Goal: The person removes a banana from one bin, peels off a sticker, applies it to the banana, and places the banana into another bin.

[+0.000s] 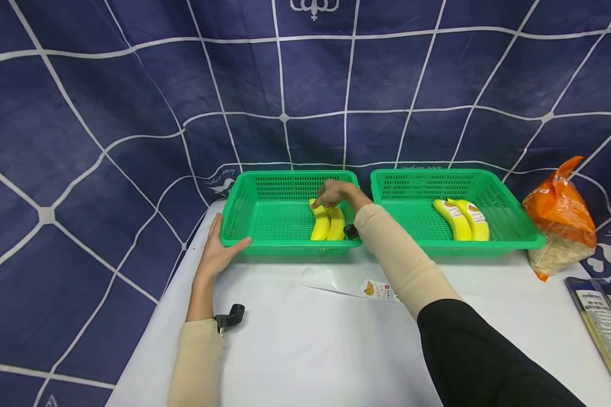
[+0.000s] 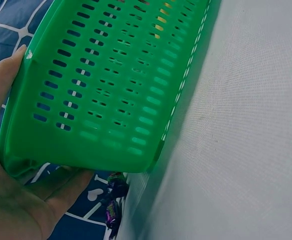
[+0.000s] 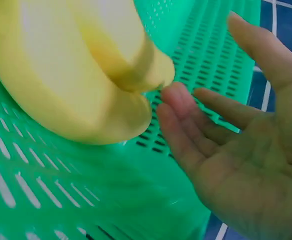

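My left hand (image 1: 219, 246) holds the near left corner of a green plastic basket (image 1: 272, 243). In the left wrist view its thumb lies on the rim of the basket (image 2: 111, 145), with the fingers round the end wall. Inside that basket, at its right side, two yellow bananas (image 1: 319, 223) lie next to each other. My right hand (image 1: 336, 193) is over their far ends. From the right wrist, the fingers of the hand (image 3: 225, 135) look loosely bent at the tips of the bananas (image 3: 106, 115); whether they touch is unclear. Nothing is held there.
A second green basket (image 1: 407, 244) stands to the right, with two labelled bananas (image 1: 465, 220). In front lies a clear strip with a banana sticker (image 1: 379, 289). Farther right are an orange-topped bag (image 1: 560, 217) and flat printed packs (image 1: 601, 316). A blue checked cloth (image 1: 315, 73) hangs behind.
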The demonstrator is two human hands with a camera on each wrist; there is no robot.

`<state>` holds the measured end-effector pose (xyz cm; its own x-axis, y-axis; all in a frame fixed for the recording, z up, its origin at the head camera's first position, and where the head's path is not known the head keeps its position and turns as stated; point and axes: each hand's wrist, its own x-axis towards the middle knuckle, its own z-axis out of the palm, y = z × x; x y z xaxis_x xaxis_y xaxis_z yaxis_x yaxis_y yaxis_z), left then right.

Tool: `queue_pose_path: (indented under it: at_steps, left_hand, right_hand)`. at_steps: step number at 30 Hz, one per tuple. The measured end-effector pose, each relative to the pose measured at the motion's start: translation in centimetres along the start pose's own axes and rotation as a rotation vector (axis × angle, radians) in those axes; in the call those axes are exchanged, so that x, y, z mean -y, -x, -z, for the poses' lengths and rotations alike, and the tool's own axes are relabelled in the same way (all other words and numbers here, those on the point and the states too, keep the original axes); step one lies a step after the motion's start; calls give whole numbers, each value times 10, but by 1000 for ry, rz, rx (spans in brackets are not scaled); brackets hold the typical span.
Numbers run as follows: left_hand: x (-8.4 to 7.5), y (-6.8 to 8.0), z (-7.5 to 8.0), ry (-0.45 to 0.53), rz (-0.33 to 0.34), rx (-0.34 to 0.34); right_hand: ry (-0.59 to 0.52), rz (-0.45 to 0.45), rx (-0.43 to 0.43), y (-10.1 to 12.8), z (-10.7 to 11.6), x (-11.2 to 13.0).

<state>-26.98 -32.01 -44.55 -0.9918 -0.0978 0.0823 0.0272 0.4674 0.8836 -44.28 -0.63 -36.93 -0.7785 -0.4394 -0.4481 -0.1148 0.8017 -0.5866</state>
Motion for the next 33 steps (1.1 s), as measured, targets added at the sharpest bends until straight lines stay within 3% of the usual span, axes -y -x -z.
queue_pose_path:
  at_steps: [9,15,25,33]
  left_hand:
    - [1,1,-1,25,14,-3]
    - [0,0,1,19,19,14]
    - [-35,16,3,32,39,42]
    - [-41,20,4,41,41,42]
  right_hand:
    - [-7,-81,77,-11,-10,-1]
    - [-18,-126,63,-15,-17,3]
    - [12,-148,53,-22,-24,0]
    - [-6,-120,21,-30,-27,-4]
